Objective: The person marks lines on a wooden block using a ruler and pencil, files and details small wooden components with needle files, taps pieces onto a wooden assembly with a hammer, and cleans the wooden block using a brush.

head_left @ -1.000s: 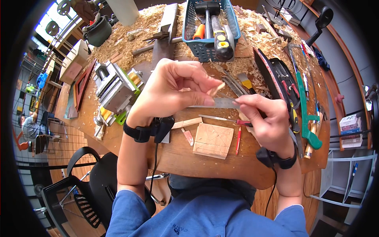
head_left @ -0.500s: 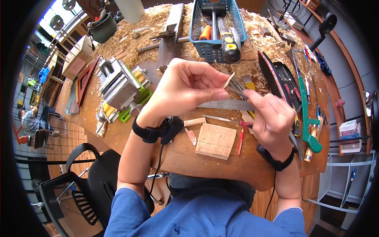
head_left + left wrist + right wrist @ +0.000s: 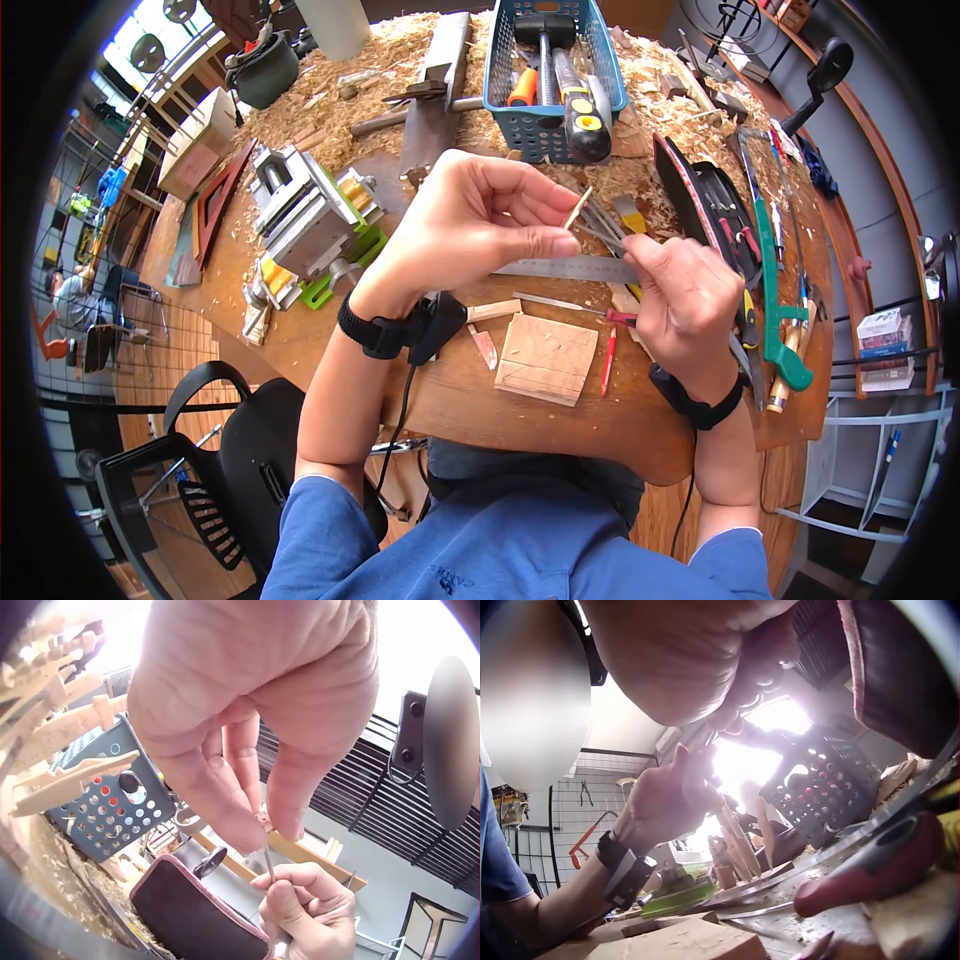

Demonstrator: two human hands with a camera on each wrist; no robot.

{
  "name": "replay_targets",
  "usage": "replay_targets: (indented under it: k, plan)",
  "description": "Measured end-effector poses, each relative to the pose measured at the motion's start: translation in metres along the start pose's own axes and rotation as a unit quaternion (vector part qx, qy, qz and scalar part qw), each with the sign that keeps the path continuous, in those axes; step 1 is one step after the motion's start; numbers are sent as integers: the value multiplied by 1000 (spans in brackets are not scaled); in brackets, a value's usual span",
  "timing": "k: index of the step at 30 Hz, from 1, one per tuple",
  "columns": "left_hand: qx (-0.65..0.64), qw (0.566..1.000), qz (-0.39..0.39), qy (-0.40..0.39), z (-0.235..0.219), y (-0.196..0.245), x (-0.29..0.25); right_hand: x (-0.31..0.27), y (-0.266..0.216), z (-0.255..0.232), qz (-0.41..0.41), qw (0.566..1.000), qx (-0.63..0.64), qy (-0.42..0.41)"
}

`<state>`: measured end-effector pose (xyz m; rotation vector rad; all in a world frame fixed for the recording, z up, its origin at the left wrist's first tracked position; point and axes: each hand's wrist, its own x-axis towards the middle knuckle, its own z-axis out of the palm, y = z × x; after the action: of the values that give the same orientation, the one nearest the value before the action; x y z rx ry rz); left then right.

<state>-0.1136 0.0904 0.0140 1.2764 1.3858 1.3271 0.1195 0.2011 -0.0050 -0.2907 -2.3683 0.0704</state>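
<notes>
My left hand (image 3: 465, 220) pinches a small, thin sliver of wood (image 3: 577, 208) between thumb and fingertips, raised over the bench. Facing it, my right hand (image 3: 690, 300) grips a thin grey metal tool (image 3: 270, 862), whose tip is right at the left fingertips in the left wrist view. Most of the tool is hidden in the right fist, so I cannot tell its kind. Below the hands a steel ruler (image 3: 560, 267) lies on the bench. Nearer the body are a pencil-marked wood block (image 3: 545, 358), a red-handled knife (image 3: 620, 317) and a red pencil (image 3: 608, 360).
A vise (image 3: 310, 225) stands at the left. Behind the hands is a blue basket (image 3: 525, 130) of tools, among wood shavings (image 3: 330, 110). A tool case (image 3: 715, 200) and a green-handled saw (image 3: 775, 290) lie at the right. A black chair (image 3: 255, 450) stands front left.
The sliver has turned to a steeper, narrower angle in the left fingers. My right hand has rolled, its knuckles now facing up more. Over the last half second both hands have hardly moved.
</notes>
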Motion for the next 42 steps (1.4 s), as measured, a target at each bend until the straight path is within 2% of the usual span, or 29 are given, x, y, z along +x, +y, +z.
replay_targets:
  k: [1, 2, 3, 4, 5, 6, 9, 10, 11, 12, 14, 16, 17, 18, 19, 20, 22, 23, 24, 25, 28, 30, 32, 35, 36, 37, 38, 39, 42]
  plan:
    - [3, 999, 37, -17, -1, -2, 0, -1, -1, -2, 0, 1000, -2, 0]
    - [3, 999, 37, -17, -4, -2, -1, -1, -2, -4, 123, 976, 172, -56]
    - [20, 997, 57, -50, -6, 0, -2, -1, -3, -5, 239, 904, 337, -110]
    - [37, 993, 78, -82, -8, 1, -3, -1, -3, -5, 343, 788, 486, -158]
    - [37, 993, 78, -81, -6, 1, -2, -7, 7, -3, 351, 749, 527, -195]
    - [38, 997, 54, -49, -1, 0, -1, -7, 5, 1, 349, 750, 527, -196]
    - [23, 1000, 17, 1, 1, 2, -1, 1, -8, 4, 214, 932, 286, -69]
    - [6, 1000, 3, 12, 0, 3, -1, 3, -3, 6, 212, 932, 286, -68]
    - [7, 1000, 4, 12, 1, 4, -1, 4, 5, 8, 92, 982, 164, -9]
    - [7, 1000, -3, 14, 1, 7, -2, 4, 10, 9, -30, 998, 35, 49]
    - [5, 1000, -9, 15, 1, 6, -2, 3, 5, 3, -30, 998, -7, 47]
    - [11, 999, 37, -22, -3, 2, -2, -3, -1, 7, 75, 984, 163, 15]
    - [11, 999, 38, -21, -5, 1, -3, -8, 2, 13, 136, 944, 299, -14]
    - [17, 997, 52, -47, -7, 1, -3, -8, 5, 10, 135, 945, 299, -14]
    - [23, 995, 66, -72, -8, 0, -3, -9, 9, 4, 247, 865, 423, -112]
    - [24, 995, 67, -70, -6, 1, -3, -8, 11, 0, 348, 747, 528, -206]
    - [8, 1000, 29, -8, 1, 4, -2, 0, 3, -2, 360, 754, 508, -208]
    - [-1, 1000, 15, -1, 1, 4, -2, 2, -5, 3, 273, 873, 387, -115]
    - [-1, 1000, 18, 2, 0, 5, -2, 3, -8, 6, 174, 953, 248, -14]
    - [1, 1000, 5, 5, 0, 6, -3, 4, 5, 12, 36, 989, 136, 35]
    - [-3, 1000, 5, -4, 1, 7, -3, 3, 1, -5, 11, 1000, 16, -2]
    - [-8, 1000, 21, -15, -1, 5, -3, 1, -7, 2, 113, 970, 214, -13]
    - [7, 996, 51, -71, -7, 2, -3, 0, -4, -5, 259, 868, 399, -144]
    - [9, 999, 28, -45, -3, 3, -3, 2, -3, -7, 300, 858, 375, -180]
    - [3, 1000, 12, -19, -2, 3, -3, 4, -2, -2, 297, 860, 374, -178]
    - [3, 1000, -5, -13, -1, 4, -3, 3, -1, 6, 175, 947, 258, -82]
    - [5, 1000, -3, -13, -1, 6, -3, 4, 0, 11, 46, 990, 131, 19]
    - [-7, 1000, 0, -12, 0, 7, -3, 6, 0, 7, 16, 998, 54, 31]
    - [-13, 999, 23, -23, 1, 4, -2, 4, -6, -5, 24, 1000, 9, 6]
